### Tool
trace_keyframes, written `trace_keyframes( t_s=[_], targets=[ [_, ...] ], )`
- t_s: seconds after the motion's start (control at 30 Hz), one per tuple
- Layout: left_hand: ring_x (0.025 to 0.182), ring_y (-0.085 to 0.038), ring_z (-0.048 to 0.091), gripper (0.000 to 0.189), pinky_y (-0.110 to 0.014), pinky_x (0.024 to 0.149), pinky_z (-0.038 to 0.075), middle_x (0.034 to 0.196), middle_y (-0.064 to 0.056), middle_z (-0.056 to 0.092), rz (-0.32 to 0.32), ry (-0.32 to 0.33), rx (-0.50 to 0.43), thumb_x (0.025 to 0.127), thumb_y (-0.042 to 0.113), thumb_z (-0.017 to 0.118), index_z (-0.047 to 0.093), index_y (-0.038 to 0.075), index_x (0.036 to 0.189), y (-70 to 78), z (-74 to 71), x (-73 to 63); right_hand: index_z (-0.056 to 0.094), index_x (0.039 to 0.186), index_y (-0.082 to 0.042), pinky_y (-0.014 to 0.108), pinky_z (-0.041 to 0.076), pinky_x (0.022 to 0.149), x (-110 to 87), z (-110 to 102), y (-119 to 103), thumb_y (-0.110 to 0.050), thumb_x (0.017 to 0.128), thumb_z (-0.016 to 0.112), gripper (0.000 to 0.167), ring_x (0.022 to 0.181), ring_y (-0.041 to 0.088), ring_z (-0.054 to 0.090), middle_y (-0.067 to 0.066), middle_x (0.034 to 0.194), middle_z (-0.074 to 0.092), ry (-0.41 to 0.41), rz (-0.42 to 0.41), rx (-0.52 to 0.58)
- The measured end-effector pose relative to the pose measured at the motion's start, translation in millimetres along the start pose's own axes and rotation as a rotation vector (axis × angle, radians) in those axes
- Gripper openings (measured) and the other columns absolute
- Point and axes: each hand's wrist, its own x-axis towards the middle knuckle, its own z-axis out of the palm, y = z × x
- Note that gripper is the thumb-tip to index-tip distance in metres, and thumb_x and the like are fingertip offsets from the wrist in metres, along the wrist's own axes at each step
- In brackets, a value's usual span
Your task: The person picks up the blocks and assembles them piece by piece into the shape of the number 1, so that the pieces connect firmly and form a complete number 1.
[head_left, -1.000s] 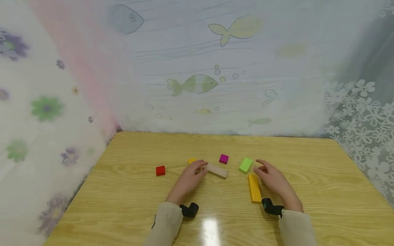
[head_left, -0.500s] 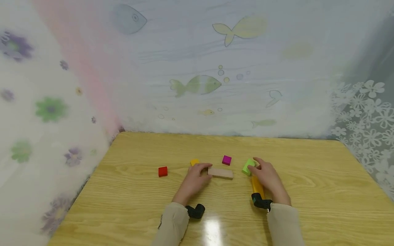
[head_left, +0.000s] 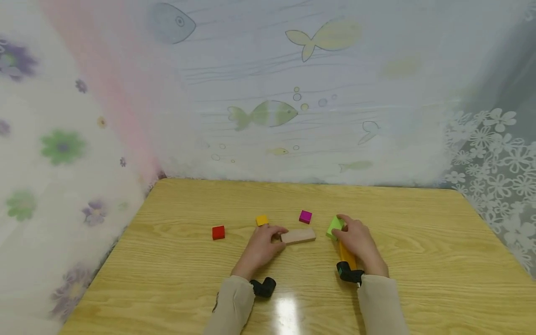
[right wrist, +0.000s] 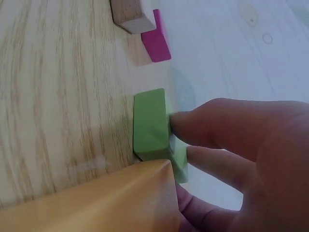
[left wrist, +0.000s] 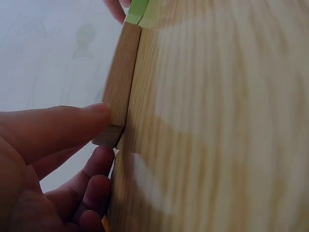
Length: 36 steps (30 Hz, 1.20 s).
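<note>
A plain wooden block [head_left: 298, 236] lies on the table, and my left hand [head_left: 260, 246] pinches its left end. In the left wrist view the thumb and fingers close on the near end of this wooden block [left wrist: 118, 79]. My right hand [head_left: 358, 239] grips a light green block [head_left: 334, 228], with a fingertip at its far edge and the thumb on its near side. Under that hand, partly hidden, is a long orange-yellow block [head_left: 346, 256]. The right wrist view shows its end right beside the green block [right wrist: 150, 121].
Behind the wooden block lies a small purple block [head_left: 305, 217]. A small yellow block [head_left: 262, 220] is just beyond my left fingers, and a red block [head_left: 218, 232] sits farther left. A fish-patterned curtain [head_left: 259, 139] hangs along the table's [head_left: 188, 279] back edge.
My right hand has moved left and taken hold of the green block. The wooden block has turned, its right end swinging away from me, with my left hand at its left end.
</note>
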Motion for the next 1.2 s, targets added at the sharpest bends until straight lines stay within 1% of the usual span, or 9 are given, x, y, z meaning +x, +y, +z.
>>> trace_keyframes(
  t_s=[0.1, 0.2, 0.33, 0.57, 0.7, 0.8, 1.0, 1.1, 1.2],
  targets=[
    [0.077, -0.012, 0.045, 0.029, -0.03, 0.072, 0.038, 0.079, 0.006, 0.052, 0.042, -0.012, 0.001, 0.083, 0.015, 0.062, 0.061, 0.016, 0.112, -1.6, -1.2, -1.3, 0.037, 0.134, -0.005, 0.042, 0.039, 0.071, 0.7, 1.6, -1.0, -0.032, 0.089, 0.051, 0.055, 0.091, 0.033, 0.045, 0.018, 0.104, 0.051, 0.002, 0.008, -0.008],
    [0.068, -0.01, 0.046, 0.028, -0.027, 0.066, 0.039, 0.073, 0.006, 0.051, 0.061, -0.033, -0.01, 0.084, 0.012, 0.062, 0.06, 0.014, 0.112, -3.5, -2.7, -3.7, 0.038, 0.132, -0.005, 0.04, 0.039, 0.069, 0.9, 2.9, -2.7, -0.041, 0.087, 0.053, 0.06, 0.092, 0.034, 0.043, 0.019, 0.105, 0.052, 0.011, 0.028, -0.014],
    [0.067, -0.009, 0.045, 0.029, -0.027, 0.064, 0.039, 0.073, 0.006, 0.051, 0.028, -0.062, -0.026, 0.085, 0.013, 0.06, 0.058, 0.016, 0.114, -3.8, -5.4, -8.3, 0.036, 0.131, -0.004, 0.039, 0.039, 0.068, 0.3, 3.8, -4.8, -0.047, 0.083, 0.056, 0.067, 0.094, 0.036, 0.041, 0.023, 0.113, 0.049, 0.016, 0.058, -0.016],
    [0.068, -0.012, 0.046, 0.028, -0.03, 0.065, 0.038, 0.075, 0.004, 0.051, -0.025, -0.105, -0.038, 0.086, 0.016, 0.059, 0.057, 0.019, 0.114, -1.4, -12.1, -16.0, 0.033, 0.136, -0.006, 0.053, 0.035, 0.079, -0.3, 3.7, -7.6, -0.039, 0.088, 0.05, 0.061, 0.108, 0.045, 0.035, 0.027, 0.125, 0.043, -0.002, 0.043, -0.047],
    [0.07, -0.012, 0.047, 0.027, -0.031, 0.066, 0.037, 0.077, 0.005, 0.051, -0.055, -0.129, -0.059, 0.087, 0.016, 0.058, 0.057, 0.021, 0.113, -3.2, -14.0, -19.8, 0.033, 0.135, -0.006, 0.046, 0.038, 0.07, -1.3, 4.1, -10.8, -0.044, 0.087, 0.05, 0.064, 0.101, 0.042, 0.039, 0.025, 0.122, 0.045, 0.009, 0.048, -0.06],
    [0.072, -0.012, 0.047, 0.027, -0.031, 0.067, 0.037, 0.079, 0.005, 0.052, -0.069, -0.142, -0.066, 0.087, 0.018, 0.058, 0.056, 0.023, 0.113, -4.5, -15.6, -22.9, 0.032, 0.135, -0.006, 0.04, 0.036, 0.064, -2.2, 4.0, -13.4, -0.046, 0.086, 0.051, 0.067, 0.097, 0.039, 0.04, 0.024, 0.121, 0.046, 0.02, 0.061, -0.057],
    [0.072, -0.014, 0.047, 0.027, -0.033, 0.068, 0.037, 0.08, 0.003, 0.052, -0.077, -0.16, -0.103, 0.086, 0.015, 0.058, 0.057, 0.021, 0.113, -5.4, -19.6, -30.5, 0.03, 0.138, -0.009, 0.046, 0.035, 0.07, -1.0, 4.6, -16.2, -0.036, 0.086, 0.05, 0.061, 0.103, 0.041, 0.037, 0.024, 0.129, 0.04, -0.007, 0.091, -0.051],
    [0.072, -0.014, 0.047, 0.027, -0.033, 0.068, 0.037, 0.079, 0.004, 0.052, -0.088, -0.18, -0.108, 0.087, 0.015, 0.058, 0.057, 0.022, 0.113, -4.7, -20.2, -34.8, 0.03, 0.137, -0.008, 0.043, 0.035, 0.068, -0.4, 4.4, -15.5, -0.035, 0.085, 0.049, 0.061, 0.1, 0.039, 0.037, 0.022, 0.129, 0.041, -0.009, 0.106, -0.036],
    [0.07, -0.014, 0.047, 0.027, -0.033, 0.065, 0.037, 0.078, 0.003, 0.053, -0.107, -0.204, -0.121, 0.087, 0.016, 0.057, 0.056, 0.024, 0.113, -2.5, -20.3, -39.6, 0.029, 0.136, -0.007, 0.039, 0.034, 0.065, -0.3, 2.8, -12.9, -0.036, 0.084, 0.048, 0.062, 0.095, 0.036, 0.039, 0.021, 0.124, 0.044, -0.003, 0.136, -0.009]
  ],
)
